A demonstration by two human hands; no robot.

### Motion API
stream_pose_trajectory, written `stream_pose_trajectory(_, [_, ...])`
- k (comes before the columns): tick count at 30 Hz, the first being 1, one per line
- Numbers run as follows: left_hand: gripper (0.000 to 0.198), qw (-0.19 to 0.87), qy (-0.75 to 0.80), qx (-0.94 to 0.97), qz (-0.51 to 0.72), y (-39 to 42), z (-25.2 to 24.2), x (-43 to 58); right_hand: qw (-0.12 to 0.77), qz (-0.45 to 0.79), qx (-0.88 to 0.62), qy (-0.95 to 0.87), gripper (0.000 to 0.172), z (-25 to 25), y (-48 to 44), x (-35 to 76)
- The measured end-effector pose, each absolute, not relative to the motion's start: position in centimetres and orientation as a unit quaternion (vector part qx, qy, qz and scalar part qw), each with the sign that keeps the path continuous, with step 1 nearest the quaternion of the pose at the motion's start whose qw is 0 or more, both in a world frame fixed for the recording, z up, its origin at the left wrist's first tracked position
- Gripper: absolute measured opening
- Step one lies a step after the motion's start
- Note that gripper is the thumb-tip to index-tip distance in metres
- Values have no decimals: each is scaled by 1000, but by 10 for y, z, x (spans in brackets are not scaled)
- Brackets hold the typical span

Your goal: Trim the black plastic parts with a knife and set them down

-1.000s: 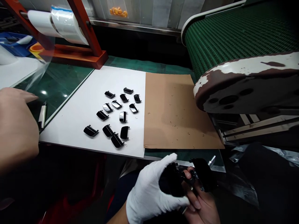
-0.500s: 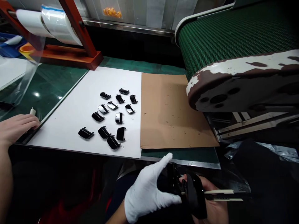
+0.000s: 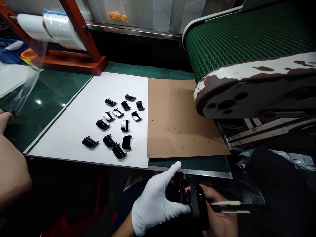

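Note:
My left hand [image 3: 158, 200], in a white glove, grips a glossy black plastic part [image 3: 181, 186] at the lower middle, thumb and fingers on either side of it. Close against it, my bare right hand [image 3: 221, 215] holds a second glossy black piece [image 3: 201, 204]; whether the two are joined I cannot tell. A tweezer-like tool [image 3: 229, 206] with two pale prongs lies across the right hand and points right. Fingertips of the right hand show between the black pieces, and its other fingers are partly hidden.
Several small black clips [image 3: 118, 113] lie on a white sheet [image 3: 74, 115]. Tiny curved bits dot the brown cardboard [image 3: 168, 98]. A green conveyor belt [image 3: 229, 39] overhangs the right. Film rolls [image 3: 63, 29] stand back left. Another person's arm [image 3: 12, 168] reaches in at left.
My right hand and its black piece have shifted slightly left, closer to my left hand. The other person's hand has moved left, off the edge of the white sheet.

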State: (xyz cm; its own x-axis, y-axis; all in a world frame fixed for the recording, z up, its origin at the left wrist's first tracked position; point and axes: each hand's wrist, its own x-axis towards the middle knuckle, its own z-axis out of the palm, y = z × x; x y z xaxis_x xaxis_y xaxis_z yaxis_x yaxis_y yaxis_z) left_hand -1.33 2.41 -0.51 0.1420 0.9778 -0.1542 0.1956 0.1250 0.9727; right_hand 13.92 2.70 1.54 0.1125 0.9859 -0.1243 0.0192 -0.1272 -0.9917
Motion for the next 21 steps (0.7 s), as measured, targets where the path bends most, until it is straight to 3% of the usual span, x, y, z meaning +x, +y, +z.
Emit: stream_pose_trajectory(21, [97,509,558,556,347,23,-7,-13,454,646,-511,-339,16,-9,29,152])
